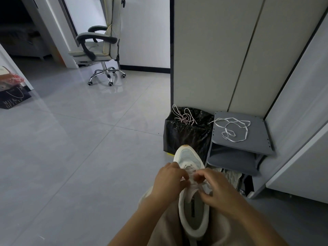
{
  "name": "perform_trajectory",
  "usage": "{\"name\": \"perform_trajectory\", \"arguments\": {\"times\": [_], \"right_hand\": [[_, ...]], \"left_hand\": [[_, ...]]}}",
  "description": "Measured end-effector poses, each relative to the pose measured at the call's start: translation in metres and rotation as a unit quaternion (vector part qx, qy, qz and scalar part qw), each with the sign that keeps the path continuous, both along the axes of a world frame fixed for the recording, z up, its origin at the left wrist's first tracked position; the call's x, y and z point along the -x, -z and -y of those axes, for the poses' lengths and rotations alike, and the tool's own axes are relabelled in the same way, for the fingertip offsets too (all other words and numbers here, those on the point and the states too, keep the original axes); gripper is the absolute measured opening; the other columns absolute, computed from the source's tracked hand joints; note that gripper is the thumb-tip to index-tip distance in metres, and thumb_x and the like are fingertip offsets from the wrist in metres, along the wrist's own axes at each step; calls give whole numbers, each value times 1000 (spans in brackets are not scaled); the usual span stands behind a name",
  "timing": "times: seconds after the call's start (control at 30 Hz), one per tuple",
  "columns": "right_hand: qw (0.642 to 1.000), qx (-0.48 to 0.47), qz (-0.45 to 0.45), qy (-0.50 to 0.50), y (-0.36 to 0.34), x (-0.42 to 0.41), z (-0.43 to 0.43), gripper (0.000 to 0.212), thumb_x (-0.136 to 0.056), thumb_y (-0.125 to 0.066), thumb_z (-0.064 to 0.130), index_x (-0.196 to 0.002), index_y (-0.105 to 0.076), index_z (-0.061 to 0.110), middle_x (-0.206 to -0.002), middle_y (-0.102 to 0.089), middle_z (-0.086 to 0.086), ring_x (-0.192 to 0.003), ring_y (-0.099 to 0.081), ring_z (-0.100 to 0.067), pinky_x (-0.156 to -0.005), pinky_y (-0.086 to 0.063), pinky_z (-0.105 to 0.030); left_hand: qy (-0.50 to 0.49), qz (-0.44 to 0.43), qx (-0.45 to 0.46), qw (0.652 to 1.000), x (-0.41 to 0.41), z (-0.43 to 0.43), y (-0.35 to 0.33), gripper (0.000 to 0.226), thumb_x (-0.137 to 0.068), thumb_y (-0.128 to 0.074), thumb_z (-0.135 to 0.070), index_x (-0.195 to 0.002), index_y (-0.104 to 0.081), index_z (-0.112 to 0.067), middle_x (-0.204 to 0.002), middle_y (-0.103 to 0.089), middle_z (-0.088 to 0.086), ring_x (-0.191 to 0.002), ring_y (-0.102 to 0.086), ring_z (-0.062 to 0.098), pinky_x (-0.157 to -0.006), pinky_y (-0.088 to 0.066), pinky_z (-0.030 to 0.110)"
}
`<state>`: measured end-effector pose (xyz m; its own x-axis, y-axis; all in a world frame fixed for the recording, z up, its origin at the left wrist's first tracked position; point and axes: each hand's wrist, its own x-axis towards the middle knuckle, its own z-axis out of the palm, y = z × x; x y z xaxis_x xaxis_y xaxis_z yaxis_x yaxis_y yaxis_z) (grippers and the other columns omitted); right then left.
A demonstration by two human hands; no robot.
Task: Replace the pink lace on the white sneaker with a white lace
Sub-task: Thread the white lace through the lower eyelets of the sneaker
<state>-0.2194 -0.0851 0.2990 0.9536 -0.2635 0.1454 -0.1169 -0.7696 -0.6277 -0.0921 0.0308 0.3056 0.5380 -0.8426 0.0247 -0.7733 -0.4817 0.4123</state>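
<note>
White sneaker [188,156] lies in a person's lap, toe pointing away. Left hand [168,180] and right hand [213,186] meet over its tongue, fingertips of both pinched on the threaded lace [191,174], its colour hard to tell. Beyond, a pink lace [184,116] sprawls on a black bin bag [184,135]; a white lace [232,127] lies loose atop the grey shoe rack [257,137] just beside it.

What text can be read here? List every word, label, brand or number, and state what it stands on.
Dark bag on the floor at the far left: two rows of white lettering, too blurred to read.
Dark strip inside the white sneaker: any print is too small to read.
Nothing else in view shows writing.
</note>
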Motion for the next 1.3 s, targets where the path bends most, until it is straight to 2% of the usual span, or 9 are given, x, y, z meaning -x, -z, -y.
{"name": "perform_trajectory", "arguments": {"times": [0.2,0.5,0.67,0.83,1.0,1.1,1.13,1.23,1.3], "right_hand": [[997,66,37,5,4,-5,-1,35,-72,-49,38,-106,-41,43,-83,-49,36,-97,-38,23,-84,-31,-19],[991,60,115,35,7,-2,-7,20,-72,-53,38,-90,-45,38,-82,-44,37,-93,-36,18,-89,-25,-5],[991,-32,111,62,0,8,-6,14,-71,-51,40,-85,-48,39,-97,-52,26,-93,-46,4,-84,-31,-10],[991,-48,108,63,0,8,-8,18,-70,-49,44,-87,-50,37,-99,-53,25,-95,-47,2,-84,-31,-9],[990,-51,118,65,3,9,-8,15,-72,-50,39,-87,-50,37,-97,-53,24,-91,-49,2,-83,-30,-4],[991,-52,108,60,12,5,-10,18,-74,-51,40,-92,-47,41,-96,-51,21,-92,-51,-3,-83,-35,-7],[991,-64,106,57,15,4,-11,21,-74,-53,41,-94,-46,42,-97,-50,21,-93,-51,-4,-83,-37,-9],[981,-142,111,73,20,1,-13,35,-71,-59,52,-99,-51,34,-100,-51,18,-100,-51,-4,-85,-38,-8],[968,-184,126,116,23,-2,-8,41,-72,-58,58,-101,-53,29,-104,-53,11,-102,-50,-1,-85,-38,-7]], "left_hand": [[10,76,-81,994,0,15,-10,25,-92,-47,-14,-109,-66,-13,-109,-58,8,-103,-54,25,-77,-38,30],[42,131,-140,981,2,19,-16,23,-91,-51,-17,-107,-65,-9,-108,-55,10,-104,-50,26,-75,-30,29],[-10,-119,-23,993,-8,0,-18,13,-84,-60,-18,-91,-66,-9,-86,-53,-3,-81,-52,13,-65,-38,15],[-156,-294,108,937,-32,-50,-8,18,-82,-64,-8,-67,-60,-17,-59,-53,-11,-48,-43,-3,-48,-33,8],[-370,-141,56,917,-90,-144,25,26,-71,-72,-10,-52,-55,-17,-51,-54,2,-57,-50,20,-55,-38,26],[-473,-25,-106,874,-101,-189,39,7,-78,-66,-14,-85,-65,-11,-97,-59,18,-90,-54,33,-77,-45,36],[-479,2,-124,869,-100,-190,43,21,-79,-65,-13,-100,-64,-9,-109,-56,19,-99,-51,35,-82,-44,38],[-367,-16,62,928,-77,-146,47,31,-78,-65,-1,-109,-63,-6,-106,-58,16,-89,-60,36,-79,-48,41],[-214,-68,168,960,-45,-94,34,23,-78,-62,-16,-100,-66,-11,-93,-59,-2,-81,-60,13,-77,-48,34]]}}
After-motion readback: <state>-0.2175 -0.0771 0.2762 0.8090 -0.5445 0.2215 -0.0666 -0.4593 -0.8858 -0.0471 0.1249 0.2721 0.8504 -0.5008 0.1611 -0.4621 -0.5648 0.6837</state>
